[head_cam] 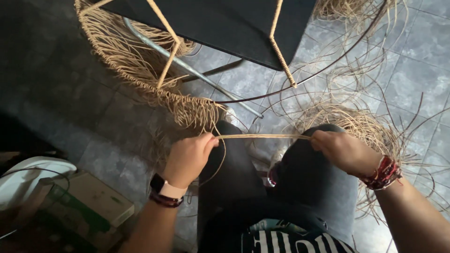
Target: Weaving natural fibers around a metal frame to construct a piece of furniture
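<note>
My left hand and right hand each pinch shut on one rattan strand, stretched taut between my fingers above my knees. I should keep tension even, avoiding kinks near the woven frame ahead.

Both forearms reach forward over the knees. The left hand and right hand are level, well apart, each closed with fingers pinched.

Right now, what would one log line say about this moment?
left hand: pinches cane strand | right hand: pinches other end | strand: taut, level above knees | wire frame: partly woven, ahead
</note>
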